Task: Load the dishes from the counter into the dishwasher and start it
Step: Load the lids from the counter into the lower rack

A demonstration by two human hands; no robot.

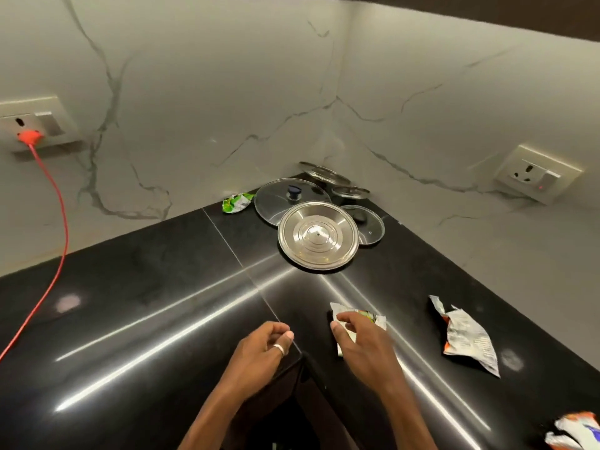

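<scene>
Head view: we are looking down at a black counter [146, 319] running into a marble-walled corner. The dishes are sitting in the far corner: steel lid [318, 237] nearest, overlapping a large glass lid [282, 203] with a blue knob on its far left and a small glass lid [370, 225] on its right. Two steel-rimmed lids [324, 172] are sitting behind them by the wall.

Left hand [266, 344] is hovering at the near counter edge, fingers curled in, thumb against them, gripping nothing we can see.

Right hand [360, 342] is reaching over a torn wrapper [373, 318], fingers spread and lightly bent, thumb apart; not gripping it.

Green wrapper [237, 203] is lying left of the lids and an orange-silver wrapper [467, 339] near right. A red plug [31, 138] is sitting in the left socket, its red cable [55, 222] trailing down across the counter
</scene>
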